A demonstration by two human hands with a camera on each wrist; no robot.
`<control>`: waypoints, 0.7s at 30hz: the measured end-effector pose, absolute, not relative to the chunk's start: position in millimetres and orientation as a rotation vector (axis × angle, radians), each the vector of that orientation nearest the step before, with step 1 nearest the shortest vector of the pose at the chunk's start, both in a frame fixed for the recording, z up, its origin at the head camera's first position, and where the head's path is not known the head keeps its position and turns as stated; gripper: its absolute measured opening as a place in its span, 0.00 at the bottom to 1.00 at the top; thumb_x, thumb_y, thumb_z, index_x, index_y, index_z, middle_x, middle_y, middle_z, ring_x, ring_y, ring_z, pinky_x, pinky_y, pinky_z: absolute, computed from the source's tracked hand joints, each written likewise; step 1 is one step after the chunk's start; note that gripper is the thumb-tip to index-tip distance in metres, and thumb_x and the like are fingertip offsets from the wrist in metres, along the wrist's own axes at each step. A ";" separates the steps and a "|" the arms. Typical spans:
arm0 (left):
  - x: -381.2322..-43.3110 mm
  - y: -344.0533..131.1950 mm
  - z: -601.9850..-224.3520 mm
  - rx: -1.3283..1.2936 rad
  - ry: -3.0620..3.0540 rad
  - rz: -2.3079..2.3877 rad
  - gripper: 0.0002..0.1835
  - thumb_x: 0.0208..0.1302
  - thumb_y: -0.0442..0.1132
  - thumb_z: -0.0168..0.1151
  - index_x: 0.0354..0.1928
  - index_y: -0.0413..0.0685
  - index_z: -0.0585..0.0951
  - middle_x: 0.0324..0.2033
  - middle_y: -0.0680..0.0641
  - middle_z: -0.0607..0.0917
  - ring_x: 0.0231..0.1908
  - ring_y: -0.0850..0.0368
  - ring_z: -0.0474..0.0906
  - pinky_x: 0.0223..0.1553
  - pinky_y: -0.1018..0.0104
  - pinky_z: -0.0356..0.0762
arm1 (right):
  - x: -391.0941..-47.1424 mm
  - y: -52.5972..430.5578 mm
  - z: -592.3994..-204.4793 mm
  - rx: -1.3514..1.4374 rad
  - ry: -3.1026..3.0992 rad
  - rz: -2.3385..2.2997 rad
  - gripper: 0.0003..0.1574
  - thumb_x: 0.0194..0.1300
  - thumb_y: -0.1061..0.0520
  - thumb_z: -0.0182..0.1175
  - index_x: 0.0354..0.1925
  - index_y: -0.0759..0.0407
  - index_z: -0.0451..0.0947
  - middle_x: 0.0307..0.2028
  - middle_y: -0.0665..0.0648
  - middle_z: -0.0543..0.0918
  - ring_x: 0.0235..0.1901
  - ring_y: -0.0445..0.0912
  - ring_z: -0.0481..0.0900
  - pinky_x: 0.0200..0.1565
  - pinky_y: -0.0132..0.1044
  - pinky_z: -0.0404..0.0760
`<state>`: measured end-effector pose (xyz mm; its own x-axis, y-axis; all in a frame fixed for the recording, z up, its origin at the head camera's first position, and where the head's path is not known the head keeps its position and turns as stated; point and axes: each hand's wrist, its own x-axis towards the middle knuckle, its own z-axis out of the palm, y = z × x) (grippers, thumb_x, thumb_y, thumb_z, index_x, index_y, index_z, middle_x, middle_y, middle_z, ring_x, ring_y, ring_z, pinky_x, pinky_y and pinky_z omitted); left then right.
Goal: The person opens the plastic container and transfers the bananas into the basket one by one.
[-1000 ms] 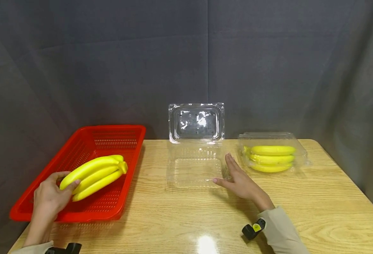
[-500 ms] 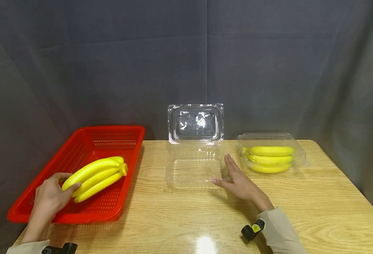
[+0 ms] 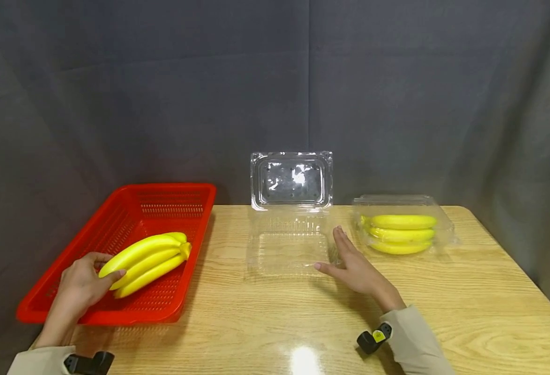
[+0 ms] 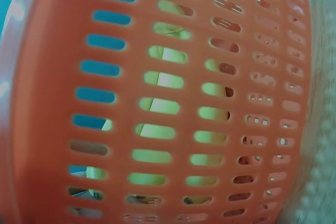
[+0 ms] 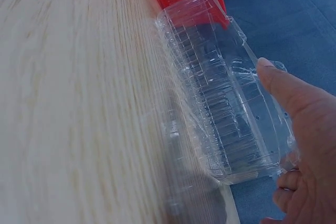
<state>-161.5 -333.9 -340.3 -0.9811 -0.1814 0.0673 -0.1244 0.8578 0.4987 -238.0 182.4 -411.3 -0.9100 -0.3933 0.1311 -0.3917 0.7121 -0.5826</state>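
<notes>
My left hand [image 3: 84,284] grips the blunt end of a yellow banana bunch [image 3: 146,263], thumb on the near side, other fingers partly hidden behind it. The bunch is within the red slotted basket [image 3: 197,260], its stem end against the right side in the head view. Through the basket's slots, the left wrist view shows yellow parts of the bananas [image 4: 152,131]. My right hand [image 3: 359,268] is at the right side of a clear plastic clamshell box [image 3: 291,252], fingers extended and thumb at the near corner. In the right wrist view the thumb [image 5: 286,85] overlaps the box's rim.
The clamshell's lid [image 3: 291,182] stands raised at the back. To the right, a closed clear box [image 3: 436,208] holds another banana bunch [image 3: 399,234]. Everything stands on a wooden table [image 3: 237,328] before a dark grey curtain [image 3: 275,94].
My left hand has shifted slightly to the right with the banana bunch, whose stem end is nearer the basket's right side. The right hand and the clamshell stay in place.
</notes>
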 end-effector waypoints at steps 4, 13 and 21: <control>-164.2 -335.4 -339.8 0.250 -2.952 -0.781 0.31 0.60 0.42 0.68 0.53 0.21 0.70 0.48 0.22 0.74 0.40 0.33 0.72 0.35 0.49 0.72 | -237.1 182.0 -411.5 -0.660 2.901 -0.990 0.66 0.63 0.28 0.54 0.76 0.61 0.30 0.75 0.60 0.33 0.73 0.58 0.36 0.68 0.57 0.45; -166.1 -340.3 -340.1 0.248 -2.985 -0.879 0.33 0.59 0.43 0.68 0.54 0.20 0.68 0.48 0.23 0.73 0.44 0.30 0.69 0.40 0.44 0.72 | -237.4 182.3 -413.5 -0.664 2.913 -0.993 0.65 0.64 0.29 0.54 0.75 0.62 0.31 0.75 0.61 0.34 0.73 0.59 0.38 0.68 0.57 0.45; -165.2 -347.9 -336.4 0.201 -3.024 -0.858 0.34 0.57 0.45 0.71 0.53 0.22 0.70 0.45 0.24 0.76 0.44 0.30 0.72 0.39 0.45 0.74 | -237.3 182.3 -412.4 -0.663 2.917 -0.982 0.65 0.64 0.29 0.54 0.75 0.62 0.31 0.75 0.61 0.34 0.73 0.59 0.37 0.68 0.57 0.45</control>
<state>-165.2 -347.9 -336.4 -0.9918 -0.1205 -0.0423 -0.1248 0.8433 0.5228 -237.3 182.3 -412.4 -0.9113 -0.3882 0.1372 -0.3921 0.7169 -0.5764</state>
